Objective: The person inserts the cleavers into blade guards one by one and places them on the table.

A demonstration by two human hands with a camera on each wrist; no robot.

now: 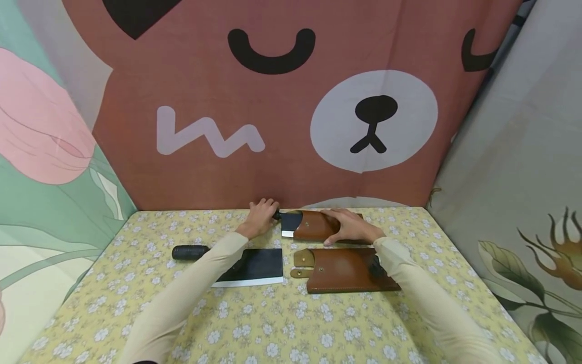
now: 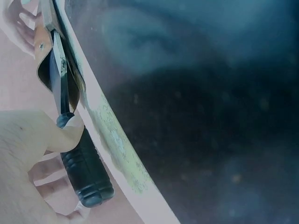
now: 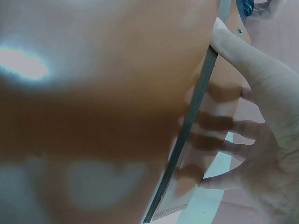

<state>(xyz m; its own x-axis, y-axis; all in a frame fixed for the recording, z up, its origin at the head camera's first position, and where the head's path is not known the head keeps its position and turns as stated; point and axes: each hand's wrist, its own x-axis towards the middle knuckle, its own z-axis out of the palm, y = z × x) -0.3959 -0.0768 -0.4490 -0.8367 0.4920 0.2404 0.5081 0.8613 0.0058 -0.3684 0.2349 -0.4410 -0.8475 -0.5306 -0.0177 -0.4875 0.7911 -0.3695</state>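
My left hand (image 1: pixel 261 218) grips the black ridged handle (image 2: pixel 86 168) of a cleaver (image 1: pixel 291 222) at the back of the table. Most of its dark blade is inside a brown leather sheath (image 1: pixel 313 226); a short stretch with a pale edge shows at the mouth. Across that sheath, my right hand (image 1: pixel 349 225) holds on, thumb at the near edge and fingers spread over the far side. In the right wrist view the thumb (image 3: pixel 226 42) touches the sheath's edge. The blade's tip is hidden in the leather.
Nearer me lies a second, larger cleaver (image 1: pixel 261 264), handle to the left, partly under my left forearm. To its right a larger brown sheath (image 1: pixel 343 270) with strap tabs lies flat. Yellow flowered cloth (image 1: pixel 273 328) covers the table; a bear-print curtain (image 1: pixel 282 177) hangs behind.
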